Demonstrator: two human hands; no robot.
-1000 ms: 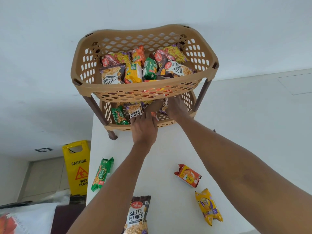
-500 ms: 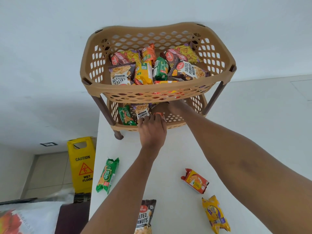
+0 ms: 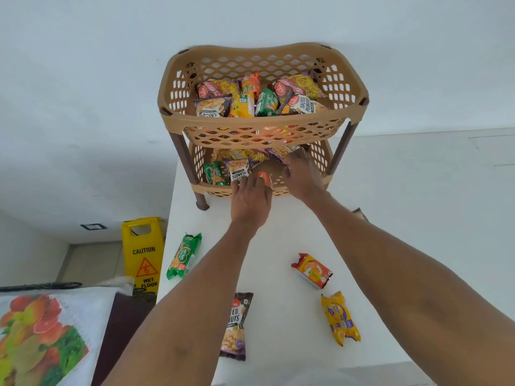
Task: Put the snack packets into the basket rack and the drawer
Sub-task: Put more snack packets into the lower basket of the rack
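A tan two-tier basket rack [image 3: 178,151] stands at the far end of a white table [image 3: 281,240]. Its upper basket [image 3: 259,122] is filled with snack packets. The left hand [image 3: 250,203] reaches over the front rim of the lower basket [image 3: 216,190], and its fingers curl around a small orange packet [image 3: 264,177] just inside the rim. The right hand [image 3: 302,178] is deeper in the same basket, to the right of the left hand and apart from it. Its fingertips are at a purple-edged packet [image 3: 278,153] near the back, but blur hides whether they grip it. A green packet [image 3: 214,174] and a salted peanuts packet [image 3: 239,171] lie at the left of the lower basket.

Four packets lie loose on the near part of the table: a long green packet [image 3: 184,256] at the left edge, a dark peanuts packet [image 3: 237,327] partly under the left forearm, a red-orange packet [image 3: 312,270] and a yellow packet [image 3: 340,319] on the right. A yellow wet-floor sign [image 3: 142,252] stands left of the table.
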